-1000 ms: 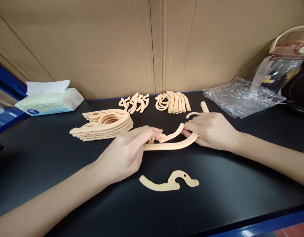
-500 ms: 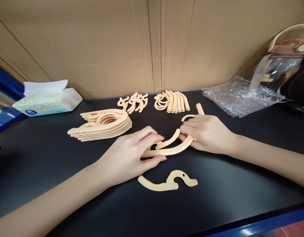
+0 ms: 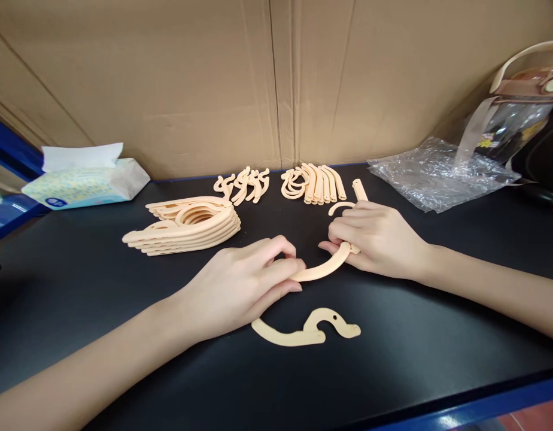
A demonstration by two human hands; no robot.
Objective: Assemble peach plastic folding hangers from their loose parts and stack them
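Note:
Between my hands is a cream plastic folding clothes hanger, its curved lower arm showing and much of the rest covered by my fingers. My left hand pinches the near-left end with thumb and fingers. Wrapped round the other end is my right hand, with a slim curved tip and a straight piece sticking out beyond its knuckles. In front of both hands, flat on the black tabletop, lies a loose hanger part with a curved arm and a hook-like bend.
A stack of folded hangers sits left of centre. Behind it are small hook pieces, and to their right curved arms with rings. A tissue pack, crumpled plastic bag and bottle stand along the back.
The hanger's inner arm, seen raised between my hands before, no longer shows. My left fingers have closed further over their end of the hanger. My right hand has shifted slightly up.

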